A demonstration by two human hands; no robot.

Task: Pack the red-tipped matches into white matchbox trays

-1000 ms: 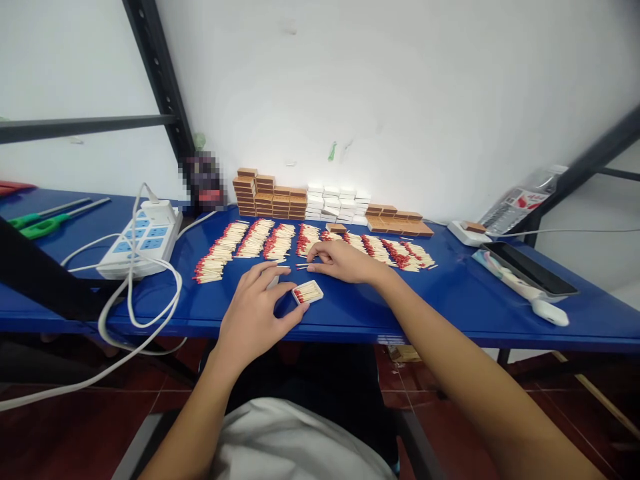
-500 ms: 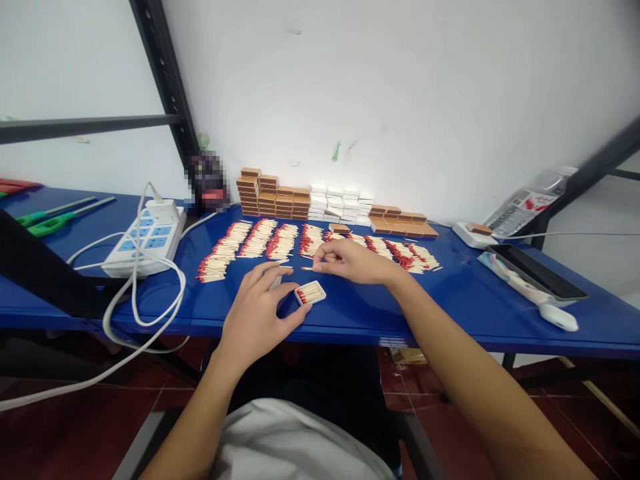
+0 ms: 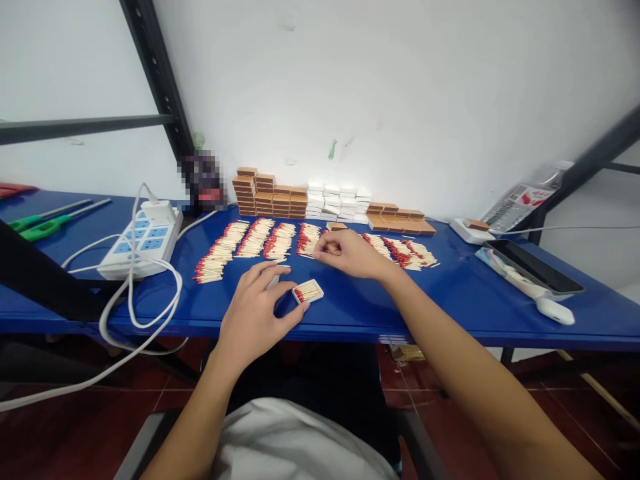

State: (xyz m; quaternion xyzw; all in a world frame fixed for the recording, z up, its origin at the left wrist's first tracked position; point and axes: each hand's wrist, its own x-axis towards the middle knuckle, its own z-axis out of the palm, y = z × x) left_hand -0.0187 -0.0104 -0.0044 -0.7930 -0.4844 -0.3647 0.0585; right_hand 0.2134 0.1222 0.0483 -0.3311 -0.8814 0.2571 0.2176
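A small white matchbox tray (image 3: 308,292) with several red-headed matches lying in it rests on the blue table. My left hand (image 3: 260,300) steadies it, thumb at its near edge and index finger at its left side. Something pale shows under that hand's other fingers, mostly hidden. My right hand (image 3: 350,253) is at the rows of loose matches, thumb and fingertips pinched together beside one match pile (image 3: 309,239). Whatever is between those fingertips is too small to make out. A loose match (image 3: 283,267) lies just past my left fingertips.
Brown matchboxes (image 3: 281,201) and white trays (image 3: 332,203) stand stacked along the wall. A power strip (image 3: 137,247) with looping white cables is at left, near green-handled screwdrivers (image 3: 47,228). At right are a phone (image 3: 535,267), a plastic bottle (image 3: 523,200) and a white adapter (image 3: 470,231).
My right hand has moved slightly away from me to the match pile; the match seen at its fingertips no longer shows there. My left hand stays at the tray. The view shifted slightly.
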